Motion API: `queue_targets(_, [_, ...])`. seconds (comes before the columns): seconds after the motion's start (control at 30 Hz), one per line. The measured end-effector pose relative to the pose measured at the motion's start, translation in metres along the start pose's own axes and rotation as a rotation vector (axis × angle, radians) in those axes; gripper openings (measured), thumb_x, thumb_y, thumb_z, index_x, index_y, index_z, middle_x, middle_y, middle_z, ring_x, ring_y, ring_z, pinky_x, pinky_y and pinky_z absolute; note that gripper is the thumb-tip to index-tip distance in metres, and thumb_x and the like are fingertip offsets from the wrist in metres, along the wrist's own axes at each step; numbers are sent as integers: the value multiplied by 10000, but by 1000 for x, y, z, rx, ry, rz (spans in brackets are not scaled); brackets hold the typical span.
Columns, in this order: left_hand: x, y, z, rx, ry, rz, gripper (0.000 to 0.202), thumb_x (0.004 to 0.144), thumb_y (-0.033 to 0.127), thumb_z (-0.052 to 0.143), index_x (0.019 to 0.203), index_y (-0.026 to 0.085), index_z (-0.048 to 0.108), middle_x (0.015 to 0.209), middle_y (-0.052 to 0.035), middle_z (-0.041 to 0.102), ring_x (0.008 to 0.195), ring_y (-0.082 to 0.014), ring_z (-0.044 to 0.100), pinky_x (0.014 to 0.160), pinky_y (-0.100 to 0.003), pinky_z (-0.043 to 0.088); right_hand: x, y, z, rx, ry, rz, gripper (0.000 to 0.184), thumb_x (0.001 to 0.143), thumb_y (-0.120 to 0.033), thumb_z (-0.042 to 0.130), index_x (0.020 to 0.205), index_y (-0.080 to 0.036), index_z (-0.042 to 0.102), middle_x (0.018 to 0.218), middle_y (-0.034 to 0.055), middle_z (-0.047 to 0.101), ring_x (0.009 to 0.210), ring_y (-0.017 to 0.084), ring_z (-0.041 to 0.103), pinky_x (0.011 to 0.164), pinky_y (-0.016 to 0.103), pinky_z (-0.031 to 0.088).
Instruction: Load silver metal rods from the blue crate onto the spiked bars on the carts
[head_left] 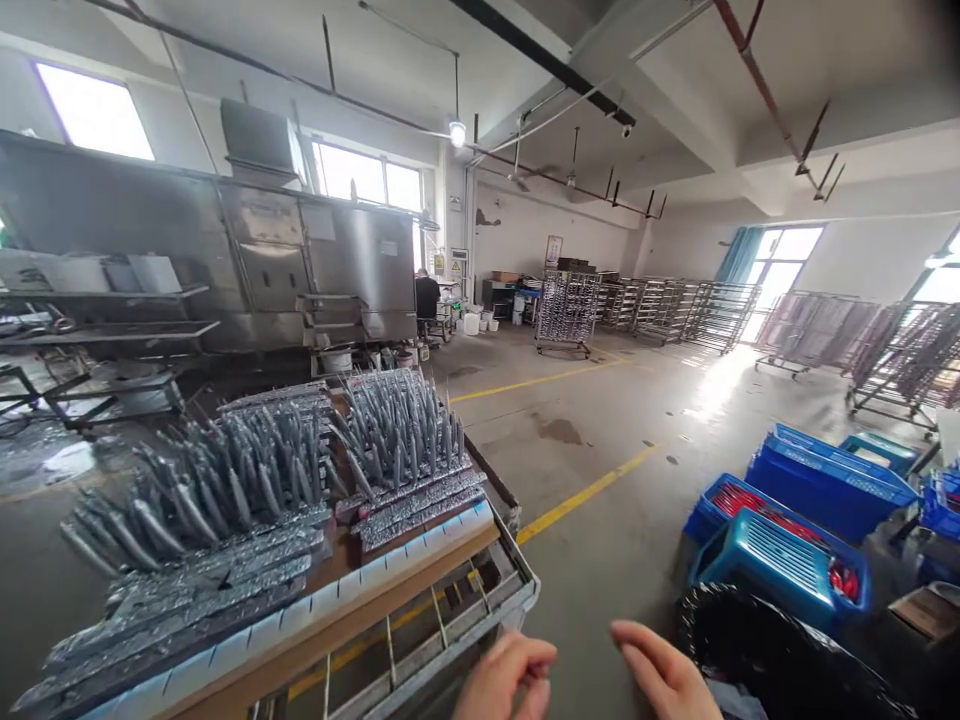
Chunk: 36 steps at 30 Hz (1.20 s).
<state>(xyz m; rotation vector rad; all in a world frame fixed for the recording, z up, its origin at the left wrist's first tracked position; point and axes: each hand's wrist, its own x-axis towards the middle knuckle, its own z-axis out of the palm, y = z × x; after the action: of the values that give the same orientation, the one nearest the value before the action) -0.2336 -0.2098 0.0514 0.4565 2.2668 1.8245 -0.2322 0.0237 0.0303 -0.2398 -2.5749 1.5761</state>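
Note:
At the bottom centre, my left hand (508,680) is loosely curled with its fingers a little apart, and I see nothing in it. It is beside the corner of a metal rack cart (517,600). My right hand (666,672) is held out to the right, fingers stretched and apart, holding nothing, close to a black-bagged bin (780,660). On the cart lie silver-coated boards (217,590) with several upright grey, fish-shaped pieces (240,490). A white notched strip (337,590) runs along the cart's near side.
Blue crates (825,470) with red pieces and a teal upturned basket (787,560) stand at right. Wheeled racks (566,310) line the far side. A metal machine (360,260) fills the left wall. A seated person (427,295) is beyond it. Yellow lines (585,495) mark the floor.

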Motion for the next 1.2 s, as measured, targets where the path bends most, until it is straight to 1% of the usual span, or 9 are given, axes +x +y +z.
queue_targets(0.1, [7,17,-48,145,172,70,209,762,307,506,898,257,657,855,-70,622,788,-208,566,738,-299,443,64,-29,36,103,-158,-111,383,672,-520,540,821,-198,682,888,76,676,879,265,597,820,346,456])
queue_targets(0.27, [34,42,-111,318,414,43,201,779,377,484,846,259,633,847,-33,636,811,-193,580,749,-282,446,158,-71,94,176,-295,-191,324,686,-459,562,748,-156,659,741,41,658,718,200,579,685,281,438])
queue_targets(0.43, [79,46,-147,480,637,-39,243,781,415,465,853,240,617,781,-10,639,680,-164,586,637,-258,461,231,-87,163,327,-465,-202,298,642,-419,601,752,-145,646,654,13,627,616,151,538,590,238,418])
queue_targets(0.57, [121,42,-144,663,788,-111,290,781,398,462,960,229,615,810,-21,660,718,-169,598,689,-272,458,265,-96,206,380,-630,-287,249,656,-366,601,771,-149,646,692,11,636,641,144,546,607,227,424])
queue_targets(0.67, [155,42,-135,800,880,-228,398,788,400,441,1102,187,561,717,-23,656,649,-180,595,658,-292,450,278,-105,222,317,-736,-363,219,682,-311,585,818,-153,651,713,16,640,648,146,554,595,221,424])
queue_targets(0.8, [191,42,-129,860,982,-396,464,793,391,423,1191,164,493,668,-21,662,628,-198,609,601,-291,428,289,-119,225,105,-796,-627,136,740,-244,550,789,-200,669,739,5,641,700,139,559,647,211,402])
queue_targets(0.93, [208,39,-128,805,1086,-468,341,761,381,475,1035,221,601,683,-32,684,634,-208,618,587,-278,410,296,-130,218,-80,-826,-863,174,795,-256,526,704,-221,669,731,2,642,740,139,547,675,210,367])
queue_targets(1.1, [215,33,-122,721,1123,-516,250,769,412,458,867,247,619,640,-1,656,525,-168,571,512,-247,387,301,-132,217,-118,-881,-944,154,805,-287,539,746,-231,670,793,-1,650,785,147,547,704,220,357])
queue_targets(1.2, [214,42,-121,702,1194,-485,261,768,432,466,810,215,603,600,16,607,537,-149,539,517,-235,382,301,-131,218,-130,-891,-934,129,794,-281,558,752,-231,670,803,-3,651,805,149,547,725,223,354])
